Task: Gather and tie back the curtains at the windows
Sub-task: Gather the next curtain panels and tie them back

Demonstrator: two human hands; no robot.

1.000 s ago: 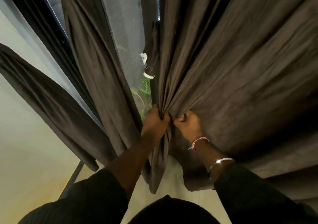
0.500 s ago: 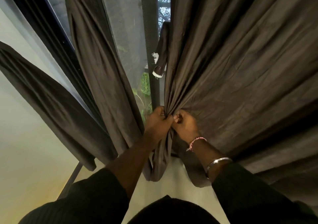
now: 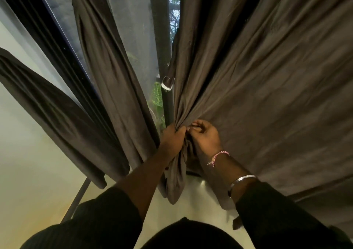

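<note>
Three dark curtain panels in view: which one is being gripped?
The right curtain panel: both the left hand and right hand bunch its edge. The middle panel and far-left panel hang untouched.

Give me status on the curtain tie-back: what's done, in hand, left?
Done: the left curtain already hangs bunched, glass showing beside it. In hand: the left hand grips the gathered folds of the right curtain while the right hand pinches them. Left: the tie-back strap hangs loose above, not yet wrapped round the bundle.
</note>
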